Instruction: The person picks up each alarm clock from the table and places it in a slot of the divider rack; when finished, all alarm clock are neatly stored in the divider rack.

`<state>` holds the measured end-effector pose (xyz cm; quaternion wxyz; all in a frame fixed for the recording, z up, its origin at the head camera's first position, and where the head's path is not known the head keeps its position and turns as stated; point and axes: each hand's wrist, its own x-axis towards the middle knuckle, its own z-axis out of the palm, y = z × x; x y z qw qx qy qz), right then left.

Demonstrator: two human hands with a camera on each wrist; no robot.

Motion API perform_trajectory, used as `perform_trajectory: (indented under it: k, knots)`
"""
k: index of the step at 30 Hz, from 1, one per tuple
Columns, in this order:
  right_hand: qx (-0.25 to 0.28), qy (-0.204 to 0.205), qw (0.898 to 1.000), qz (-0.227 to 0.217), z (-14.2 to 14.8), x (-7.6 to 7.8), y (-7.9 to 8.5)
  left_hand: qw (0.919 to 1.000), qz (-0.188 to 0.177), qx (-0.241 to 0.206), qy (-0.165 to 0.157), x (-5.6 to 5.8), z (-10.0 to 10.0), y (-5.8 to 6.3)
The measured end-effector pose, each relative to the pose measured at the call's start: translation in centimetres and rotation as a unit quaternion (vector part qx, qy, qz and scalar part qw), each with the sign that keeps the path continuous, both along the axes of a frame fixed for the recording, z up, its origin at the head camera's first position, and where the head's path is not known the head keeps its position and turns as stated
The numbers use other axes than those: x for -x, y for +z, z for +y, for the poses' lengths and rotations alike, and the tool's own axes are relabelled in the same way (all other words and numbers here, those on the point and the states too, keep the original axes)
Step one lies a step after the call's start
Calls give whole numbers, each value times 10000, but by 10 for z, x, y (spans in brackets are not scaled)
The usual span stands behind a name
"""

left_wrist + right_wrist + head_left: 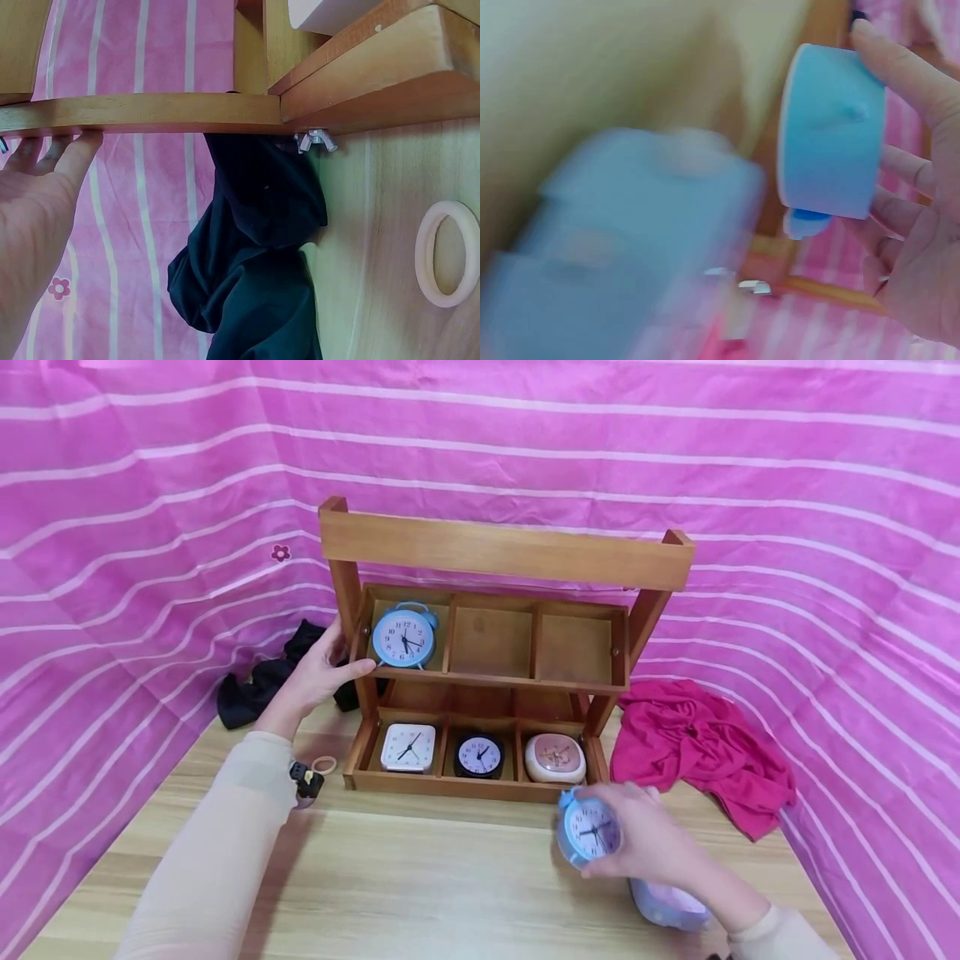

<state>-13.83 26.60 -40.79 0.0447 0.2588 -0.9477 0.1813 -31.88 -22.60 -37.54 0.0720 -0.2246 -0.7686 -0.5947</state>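
Note:
My right hand (652, 835) grips a light-blue alarm clock (591, 828) by its round case, above the table in front of the rack's lower right. In the right wrist view the clock's blue side (832, 131) shows between thumb and fingers. My left hand (318, 672) holds the left side of the two-tier wooden rack (491, 552), thumb at the upper tray's front corner and fingers against the post (150, 112). A matching blue alarm clock (405, 637) stands in the upper left compartment. Below sit a white square clock (408, 747), a black clock (478, 756) and a cream rounded clock (555, 757).
A pale blue-lilac object (670, 906) lies under my right wrist, partly hidden. Crumpled red cloth (693, 752) lies right of the rack and black cloth (258, 689) left. A pale ring (324, 765) lies near my left sleeve. Pink striped fabric (480, 443) hangs around the table.

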Motion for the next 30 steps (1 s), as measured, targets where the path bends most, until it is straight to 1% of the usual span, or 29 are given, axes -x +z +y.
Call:
perform_trajectory:
  k: [4,10,12,15,19,22,26,30]
  knots:
    - [221,181,9981,545,-14,17,37,10000,-23,-19,-9,0,0,-3]
    - [410,546,9918,1080,-37,40,95,10000,24,-27,-8,0,-1,-4]
    - [474,633,9892,1236,-46,47,110,10000,38,-15,-13,0,0,-3]
    - [526,720,9855,1444,-60,60,128,10000,27,5,-6,1,0,0]
    - [573,773,9826,1586,-78,80,144,10000,0,28,-5,1,1,1]
    - [535,692,9851,1480,-93,100,150,10000,-12,33,11,1,0,0]
    - [535,448,9901,1222,-114,128,154,10000,-53,53,31,1,-2,0]
    - [658,417,9920,992,-127,151,153,10000,-24,44,-1,1,-3,1]
